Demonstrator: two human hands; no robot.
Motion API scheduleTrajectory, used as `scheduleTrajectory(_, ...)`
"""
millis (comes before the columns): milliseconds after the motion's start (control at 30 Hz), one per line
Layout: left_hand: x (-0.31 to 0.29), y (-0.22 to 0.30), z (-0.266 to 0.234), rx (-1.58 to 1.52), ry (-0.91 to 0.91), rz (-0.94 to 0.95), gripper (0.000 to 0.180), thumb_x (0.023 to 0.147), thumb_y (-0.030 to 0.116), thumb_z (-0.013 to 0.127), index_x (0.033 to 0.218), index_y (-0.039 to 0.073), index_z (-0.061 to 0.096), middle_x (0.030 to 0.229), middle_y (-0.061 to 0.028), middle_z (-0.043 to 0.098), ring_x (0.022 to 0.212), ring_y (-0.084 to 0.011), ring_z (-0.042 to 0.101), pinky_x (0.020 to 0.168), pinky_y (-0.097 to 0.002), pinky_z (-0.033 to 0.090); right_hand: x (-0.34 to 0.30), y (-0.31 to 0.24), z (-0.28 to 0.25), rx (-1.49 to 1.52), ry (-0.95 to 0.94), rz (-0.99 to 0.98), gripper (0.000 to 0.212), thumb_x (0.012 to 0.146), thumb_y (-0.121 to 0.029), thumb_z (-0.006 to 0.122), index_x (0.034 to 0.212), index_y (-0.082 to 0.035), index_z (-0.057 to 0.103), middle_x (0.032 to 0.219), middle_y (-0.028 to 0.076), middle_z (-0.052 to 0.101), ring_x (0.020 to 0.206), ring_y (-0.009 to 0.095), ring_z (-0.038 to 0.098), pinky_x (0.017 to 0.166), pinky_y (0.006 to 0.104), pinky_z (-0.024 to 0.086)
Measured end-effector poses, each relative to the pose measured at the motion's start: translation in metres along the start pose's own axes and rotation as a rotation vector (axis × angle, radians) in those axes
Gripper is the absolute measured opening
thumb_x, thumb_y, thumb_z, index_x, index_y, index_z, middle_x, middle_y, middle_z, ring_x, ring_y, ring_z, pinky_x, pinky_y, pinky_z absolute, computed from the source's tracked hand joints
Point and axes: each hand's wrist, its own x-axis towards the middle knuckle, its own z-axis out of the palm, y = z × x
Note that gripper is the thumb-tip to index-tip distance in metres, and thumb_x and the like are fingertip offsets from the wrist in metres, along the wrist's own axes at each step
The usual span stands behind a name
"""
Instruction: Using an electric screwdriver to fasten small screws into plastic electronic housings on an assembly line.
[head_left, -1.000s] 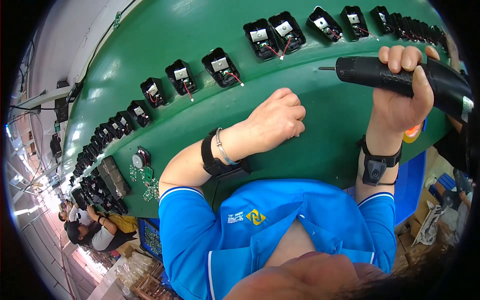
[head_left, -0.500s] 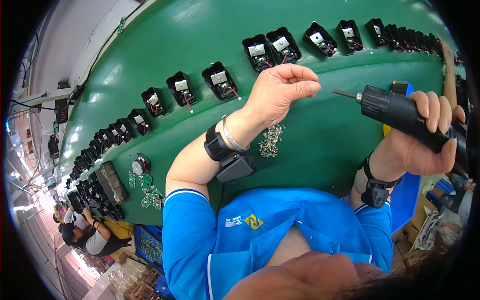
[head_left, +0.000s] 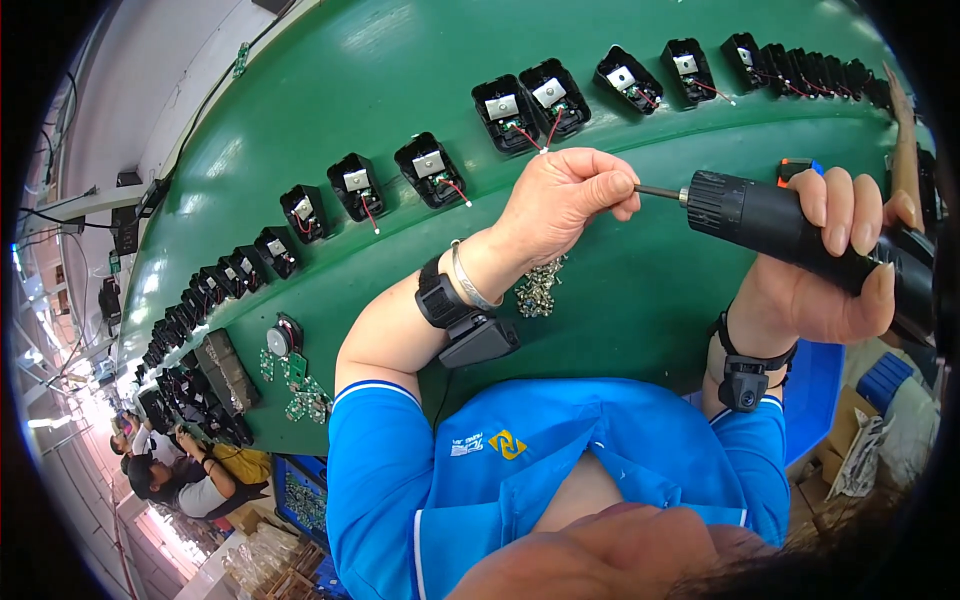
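My right hand (head_left: 820, 285) is wrapped round a black electric screwdriver (head_left: 765, 218), held level with its bit to the left. My left hand (head_left: 572, 205) is closed in a pinch, thumb against fingers, and the bit's tip meets the fingertips. Whatever lies in that pinch is hidden. Below the left wrist lies a heap of small metal screws (head_left: 538, 290) on the green table (head_left: 640, 290). Just beyond the left hand stand two black plastic housings (head_left: 505, 112) side by side, each with a metal plate and red wires.
More black housings (head_left: 430, 170) form a curved row along both sides. At left lie a round speaker (head_left: 283, 338), loose green circuit boards (head_left: 305, 400) and a grey block (head_left: 226, 370). A blue bin (head_left: 815, 400) is under my right arm. Another person's arm (head_left: 903, 150) reaches in at far right.
The screwdriver has moved left, so its bit now reaches my left fingertips. My left hand has dropped slightly toward me, still pinched.
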Motion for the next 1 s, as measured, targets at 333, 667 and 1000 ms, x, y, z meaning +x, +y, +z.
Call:
scheduleTrajectory(333,0.002,0.013,0.005,0.536,-0.043,0.079,0.019,0.074,0.016,0.054,0.085,0.000,0.053,0.072,-0.0077,0.055,0.064,-0.0149,0.051,0.063,-0.0246,0.041,0.005,-0.003,-0.004,-0.096,-0.084,0.027,0.038,0.068,-0.020,0.050,0.104,-0.011,0.039,0.074,0.001,0.041,0.063,0.012,0.039,0.061,0.0277,0.029)
scheduleTrajectory(667,0.065,0.018,-0.001,1.996,0.337,0.689,0.069,0.049,0.046,0.066,0.091,-0.005,0.045,0.084,-0.0129,0.049,0.089,-0.0250,0.041,0.082,-0.0360,0.026,0.044,0.053,-0.038,-0.213,0.107,-0.204,0.032,0.068,0.004,0.043,0.099,-0.001,0.034,0.066,0.011,0.049,0.060,0.021,0.048,0.063,0.0381,0.039)
scheduleTrajectory(1000,0.083,0.015,0.001,1.974,0.355,0.737,0.053,0.050,0.034,0.067,0.083,-0.001,0.047,0.079,-0.0109,0.050,0.085,-0.0233,0.043,0.082,-0.0365,0.026,0.050,0.066,-0.042,-0.326,0.127,-0.187,0.029,0.070,0.002,0.043,0.098,-0.004,0.039,0.068,0.009,0.049,0.062,0.020,0.046,0.065,0.0377,0.036)
